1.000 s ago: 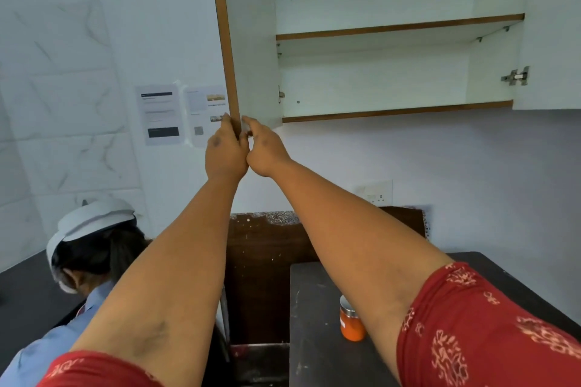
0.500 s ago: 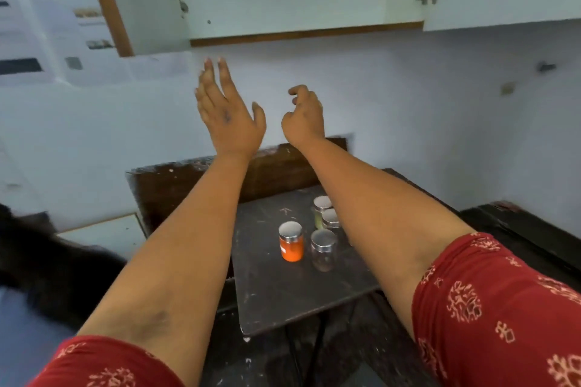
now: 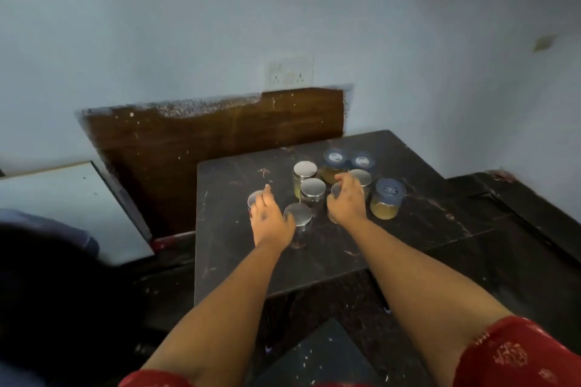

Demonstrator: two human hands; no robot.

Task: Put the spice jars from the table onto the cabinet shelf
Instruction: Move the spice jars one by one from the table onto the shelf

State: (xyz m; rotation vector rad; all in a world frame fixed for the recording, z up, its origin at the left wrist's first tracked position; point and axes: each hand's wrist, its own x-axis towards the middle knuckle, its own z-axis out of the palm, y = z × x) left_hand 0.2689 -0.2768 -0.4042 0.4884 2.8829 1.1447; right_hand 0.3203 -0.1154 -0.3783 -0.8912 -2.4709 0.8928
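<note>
Several spice jars stand clustered on the dark table. Some have steel lids, like the jar between my hands and the jar behind it. Others have blue lids, such as the jar of yellow spice at the right. My left hand reaches over a steel-lidded jar at the cluster's left, fingers stretched across it. My right hand curls its fingers over another steel-lidded jar. The cabinet is out of view.
A brown wooden board leans on the wall behind the table, below a wall socket. A white panel lies at the left. A dark counter runs along the right. Dark hair and blue cloth of another person show at the lower left.
Both hands have left the cabinet door and dropped down to the jars on the table. The view has tilted down, so the cabinet has gone out of sight.
</note>
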